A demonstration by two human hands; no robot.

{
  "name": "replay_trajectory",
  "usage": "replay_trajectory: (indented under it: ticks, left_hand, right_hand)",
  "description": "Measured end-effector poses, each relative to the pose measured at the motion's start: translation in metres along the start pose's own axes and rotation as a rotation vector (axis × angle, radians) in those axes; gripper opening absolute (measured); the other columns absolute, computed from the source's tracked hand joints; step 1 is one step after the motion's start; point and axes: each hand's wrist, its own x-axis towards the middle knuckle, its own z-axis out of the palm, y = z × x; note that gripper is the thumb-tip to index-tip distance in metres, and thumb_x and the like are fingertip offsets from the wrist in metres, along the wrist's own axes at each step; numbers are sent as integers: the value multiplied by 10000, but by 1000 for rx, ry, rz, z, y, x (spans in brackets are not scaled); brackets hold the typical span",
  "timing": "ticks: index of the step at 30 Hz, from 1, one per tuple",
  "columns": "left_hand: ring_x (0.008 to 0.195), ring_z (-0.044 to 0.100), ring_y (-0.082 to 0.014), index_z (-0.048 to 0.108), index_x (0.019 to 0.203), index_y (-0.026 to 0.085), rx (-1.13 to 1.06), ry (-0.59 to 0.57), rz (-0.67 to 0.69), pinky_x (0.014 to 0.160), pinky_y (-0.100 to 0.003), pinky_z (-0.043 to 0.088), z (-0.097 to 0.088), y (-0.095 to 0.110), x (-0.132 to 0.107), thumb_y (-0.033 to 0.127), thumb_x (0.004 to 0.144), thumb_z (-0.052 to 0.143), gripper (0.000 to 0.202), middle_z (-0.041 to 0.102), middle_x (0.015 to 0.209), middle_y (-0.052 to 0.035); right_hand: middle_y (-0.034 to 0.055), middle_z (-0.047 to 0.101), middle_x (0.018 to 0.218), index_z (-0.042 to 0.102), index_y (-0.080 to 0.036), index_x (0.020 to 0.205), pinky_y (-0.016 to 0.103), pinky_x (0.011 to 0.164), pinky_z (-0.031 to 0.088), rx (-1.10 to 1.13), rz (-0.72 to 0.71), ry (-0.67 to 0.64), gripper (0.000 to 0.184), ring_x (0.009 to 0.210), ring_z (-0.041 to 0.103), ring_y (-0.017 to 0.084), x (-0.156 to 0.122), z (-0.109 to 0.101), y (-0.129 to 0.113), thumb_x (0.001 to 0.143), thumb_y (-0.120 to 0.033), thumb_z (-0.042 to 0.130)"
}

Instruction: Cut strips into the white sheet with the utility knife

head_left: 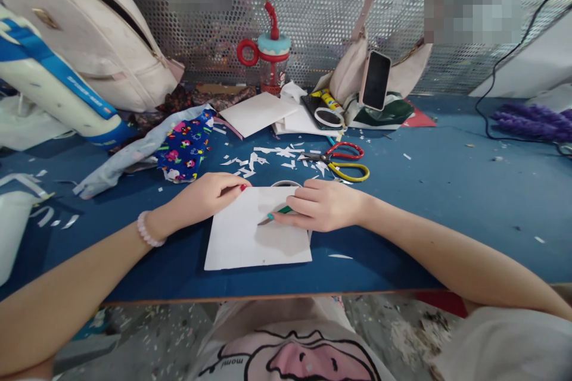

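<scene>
A white rectangular card (241, 238) lies on the blue table at the front, before my body. My left hand (208, 196) is closed on its far left corner, the thumb along the edge. My right hand (319, 205) rests over the card's right side, fingers wrapped round a craft knife (283, 210) with a green handle. The thin blade points left and lies over the middle of the card; I cannot tell whether it touches. Part of a round rim (286, 183) shows behind the card's far edge, mostly hidden.
White paper scraps (254, 161) and scissors (342, 161) with red and yellow handles lie beyond the card. Farther back are a patterned cloth (185, 146), more white card (257, 113), a cup with a straw (273, 59), a phone (376, 80) and bags. Purple fluffy material (534, 122) sits right.
</scene>
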Motion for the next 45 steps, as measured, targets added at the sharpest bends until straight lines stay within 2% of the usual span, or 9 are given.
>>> replay_trajectory:
  ticks: [6,15,25,32,39,45]
  left_hand:
    - [1011,707,-248,736,1095,200,-1,-2,4,855,-333,541,0,0,0,414,967,390,426,763,1109,-66]
    - [1019,705,-248,738,1096,201,-9,-7,5,872,-336,542,0,-1,1,427,970,392,432,761,1118,-69]
    - [1034,697,-250,741,1096,208,-9,-4,1,888,-335,548,0,0,0,426,970,392,430,758,1126,-67]
    - [1032,694,-247,731,1118,215,-2,-13,15,910,-351,538,0,1,0,432,977,388,430,755,1133,-65]
    - [1028,697,-249,733,1112,211,3,-13,9,900,-343,541,0,2,0,428,981,384,431,756,1129,-66]
    - [1035,692,-250,728,1108,210,4,-17,9,910,-351,532,0,2,0,428,982,382,429,752,1141,-65]
  right_hand:
    - [-12,545,769,577,-125,1232,293,565,313,25,2,-14,264,667,489,124,1,0,0,970,-153,579]
    - [-36,513,746,562,-157,1227,301,561,297,40,41,-15,245,643,459,116,0,2,-1,983,-182,574]
    - [-22,561,786,558,-169,1269,288,563,337,102,52,-54,271,654,498,114,-1,2,0,1005,-141,504]
    - [18,602,869,575,-171,1265,275,633,426,176,227,-8,284,698,525,119,-6,5,1,1002,-103,488]
    - [-2,608,821,591,-175,1220,292,562,352,208,41,-15,235,668,507,133,-2,1,3,991,-148,543]
    - [2,607,844,576,-176,1234,298,575,340,167,7,-83,251,678,510,122,-3,2,2,996,-133,509]
